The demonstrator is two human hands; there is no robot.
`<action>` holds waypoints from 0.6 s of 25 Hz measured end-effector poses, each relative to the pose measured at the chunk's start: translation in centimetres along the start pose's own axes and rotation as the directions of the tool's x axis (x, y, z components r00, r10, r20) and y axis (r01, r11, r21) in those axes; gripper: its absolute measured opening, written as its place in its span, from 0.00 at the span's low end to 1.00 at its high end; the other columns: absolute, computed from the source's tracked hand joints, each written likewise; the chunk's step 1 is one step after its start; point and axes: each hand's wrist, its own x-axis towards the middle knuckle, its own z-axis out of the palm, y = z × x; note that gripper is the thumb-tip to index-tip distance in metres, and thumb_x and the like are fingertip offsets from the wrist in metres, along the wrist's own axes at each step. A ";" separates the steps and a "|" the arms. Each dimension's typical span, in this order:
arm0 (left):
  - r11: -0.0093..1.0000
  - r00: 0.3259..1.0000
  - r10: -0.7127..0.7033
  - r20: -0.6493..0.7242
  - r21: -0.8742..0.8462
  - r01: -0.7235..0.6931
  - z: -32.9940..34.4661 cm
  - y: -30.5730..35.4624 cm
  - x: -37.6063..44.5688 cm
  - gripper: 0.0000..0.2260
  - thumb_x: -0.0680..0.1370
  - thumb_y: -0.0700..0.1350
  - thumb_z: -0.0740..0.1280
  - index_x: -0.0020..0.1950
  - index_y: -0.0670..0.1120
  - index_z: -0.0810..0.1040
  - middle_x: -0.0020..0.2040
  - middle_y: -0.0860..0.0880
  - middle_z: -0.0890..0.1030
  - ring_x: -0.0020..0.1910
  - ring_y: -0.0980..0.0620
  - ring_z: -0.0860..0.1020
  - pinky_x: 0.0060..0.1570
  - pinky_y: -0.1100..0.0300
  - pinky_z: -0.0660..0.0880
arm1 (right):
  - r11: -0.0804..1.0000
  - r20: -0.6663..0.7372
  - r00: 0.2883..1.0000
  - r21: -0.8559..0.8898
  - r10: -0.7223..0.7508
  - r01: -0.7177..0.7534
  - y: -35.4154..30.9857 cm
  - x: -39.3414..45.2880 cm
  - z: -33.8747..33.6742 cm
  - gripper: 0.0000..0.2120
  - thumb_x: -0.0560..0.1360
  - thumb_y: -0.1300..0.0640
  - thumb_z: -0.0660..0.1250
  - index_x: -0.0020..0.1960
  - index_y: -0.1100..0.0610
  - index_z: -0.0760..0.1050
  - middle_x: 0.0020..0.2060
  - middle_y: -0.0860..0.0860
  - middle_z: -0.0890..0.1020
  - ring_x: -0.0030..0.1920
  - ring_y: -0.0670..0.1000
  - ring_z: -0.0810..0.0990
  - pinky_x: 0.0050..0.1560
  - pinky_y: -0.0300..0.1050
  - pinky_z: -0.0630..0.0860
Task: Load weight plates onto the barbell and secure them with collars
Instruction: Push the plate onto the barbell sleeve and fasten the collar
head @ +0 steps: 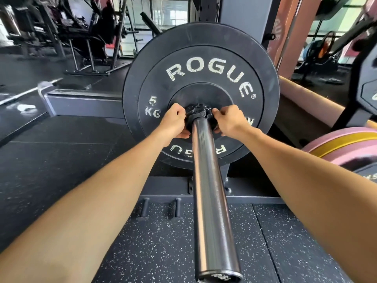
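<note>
A black 5 kg Rogue bumper plate (201, 64) sits on the steel barbell sleeve (210, 201), which runs from the plate toward me. A black clamp collar (199, 113) is on the sleeve, pressed up against the plate's hub. My left hand (173, 121) grips the collar's left side with curled fingers. On the collar's right side my right hand (229, 119) holds it the same way. The lower half of the collar is hidden behind the sleeve and my fingers.
Pink and yellow plates (342, 144) lie stacked at the right. The rack's dark base frame (85, 103) runs left of the plate, with two short pegs (161, 207) below the sleeve. Another barbell (26, 92) lies on the floor at far left. Gym machines stand behind.
</note>
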 end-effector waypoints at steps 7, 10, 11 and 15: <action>0.992 0.991 0.097 0.089 0.068 -0.103 -0.4 0.1 -0.7 0.06 0.85 0.43 0.54 0.60 0.48 0.69 0.41 0.49 0.68 0.33 0.55 0.69 0.35 0.61 0.80 | 0.988 0.083 0.993 0.124 0.078 -0.088 0.1 -0.3 0.5 0.17 0.84 0.52 0.54 0.41 0.59 0.71 0.33 0.54 0.82 0.42 0.59 0.86 0.45 0.60 0.82; 0.992 0.983 0.114 0.147 0.042 -0.122 -0.7 0.2 -0.5 0.05 0.85 0.45 0.57 0.60 0.50 0.69 0.44 0.48 0.70 0.38 0.52 0.74 0.45 0.54 0.83 | 0.974 0.107 0.987 0.178 0.123 -0.141 0.2 -0.7 0.6 0.15 0.84 0.53 0.53 0.49 0.62 0.72 0.34 0.54 0.81 0.45 0.61 0.85 0.45 0.59 0.82; 0.994 0.985 0.098 0.143 0.026 -0.103 -0.7 0.1 -0.3 0.04 0.85 0.47 0.58 0.59 0.49 0.68 0.46 0.47 0.70 0.40 0.51 0.76 0.48 0.52 0.83 | 0.973 0.120 0.983 0.171 0.139 -0.158 0.4 -0.7 0.6 0.16 0.84 0.53 0.53 0.52 0.64 0.73 0.36 0.55 0.82 0.46 0.60 0.85 0.45 0.58 0.82; 0.997 0.995 -0.071 0.073 0.004 0.071 -0.3 -0.3 -0.2 0.15 0.83 0.57 0.58 0.58 0.46 0.67 0.51 0.41 0.77 0.42 0.45 0.82 0.45 0.50 0.84 | 0.989 0.117 0.984 0.042 0.133 -0.139 1.1 -0.4 0.4 0.22 0.83 0.51 0.54 0.51 0.67 0.79 0.42 0.59 0.85 0.44 0.60 0.86 0.45 0.58 0.83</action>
